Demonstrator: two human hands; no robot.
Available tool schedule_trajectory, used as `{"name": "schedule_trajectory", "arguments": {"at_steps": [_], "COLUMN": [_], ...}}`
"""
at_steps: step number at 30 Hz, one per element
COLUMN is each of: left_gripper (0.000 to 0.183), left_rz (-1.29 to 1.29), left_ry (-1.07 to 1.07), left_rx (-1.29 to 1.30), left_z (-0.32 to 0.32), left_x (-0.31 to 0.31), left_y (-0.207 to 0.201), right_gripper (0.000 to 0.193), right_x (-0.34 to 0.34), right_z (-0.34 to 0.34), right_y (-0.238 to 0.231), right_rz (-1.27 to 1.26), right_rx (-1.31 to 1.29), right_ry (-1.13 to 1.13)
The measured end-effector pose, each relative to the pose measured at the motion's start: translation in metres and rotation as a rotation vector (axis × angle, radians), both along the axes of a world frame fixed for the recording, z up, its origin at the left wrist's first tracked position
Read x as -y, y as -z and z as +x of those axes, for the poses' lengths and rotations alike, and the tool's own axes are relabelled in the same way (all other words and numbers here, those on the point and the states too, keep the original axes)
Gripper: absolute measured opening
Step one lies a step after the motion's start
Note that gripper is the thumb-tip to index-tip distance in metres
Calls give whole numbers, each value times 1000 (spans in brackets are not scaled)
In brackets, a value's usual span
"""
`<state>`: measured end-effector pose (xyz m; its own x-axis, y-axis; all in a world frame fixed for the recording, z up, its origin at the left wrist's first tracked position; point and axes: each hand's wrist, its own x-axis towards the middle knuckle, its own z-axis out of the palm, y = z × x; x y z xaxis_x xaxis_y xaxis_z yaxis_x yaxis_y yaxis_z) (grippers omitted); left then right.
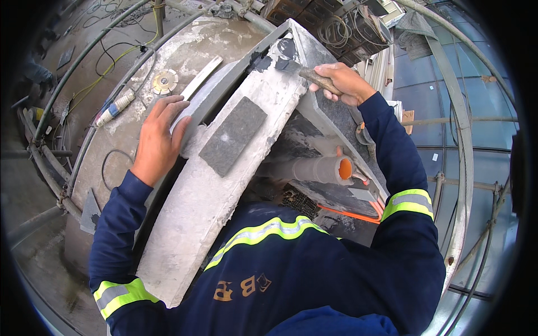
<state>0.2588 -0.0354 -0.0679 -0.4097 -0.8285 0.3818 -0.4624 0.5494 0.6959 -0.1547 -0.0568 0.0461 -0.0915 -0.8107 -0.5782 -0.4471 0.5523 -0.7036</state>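
Observation:
My right hand [348, 83] is wrapped round the wooden handle of a putty knife [322, 80] at the far end of a pale, dusty ledge [185, 224]. The putty knife's blade is by a smear of dark paste [286, 49]; whether it touches the surface is hard to tell. My left hand [157, 137] has its fingers stretched out and apart, beside the long grey stone strip [216, 87] along the ledge's left side. It holds nothing. Between my hands, a dark grey rectangular stone piece [234, 136] lies flat on the ledge, with a whitish smudge on its face.
An angle grinder [116, 106] with a round disc [165, 82] lies on the dusty surface to the left. Below the ledge, right of it, a grey pipe [314, 169] with an orange inside juts out. Scaffold tubes [460, 140] curve round both sides. Stacked boxes [358, 31] stand far off.

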Motion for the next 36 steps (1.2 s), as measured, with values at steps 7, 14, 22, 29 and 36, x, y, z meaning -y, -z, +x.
{"name": "schedule_trajectory", "arguments": {"at_steps": [7, 14, 22, 29, 36], "left_gripper": [24, 23, 22, 22, 22], "left_rz": [-22, -26, -19, -26, -8], "left_ry": [18, -4, 2, -8, 4], "left_rx": [6, 23, 5, 21, 1], "left_z": [-3, -1, -1, 2, -2], "left_x": [1, 0, 0, 0, 1], "left_y": [0, -1, 2, 4, 2], "right_gripper": [36, 39, 39, 38, 49], "right_x": [-12, -7, -2, -16, -61], "right_z": [6, -6, -5, 14, 11], "right_y": [13, 22, 32, 13, 11], "right_rz": [-14, -169, -179, -69, -269], "right_rx": [-47, -59, -54, -18, -10], "right_ry": [-41, -68, -109, -337, -71]}}
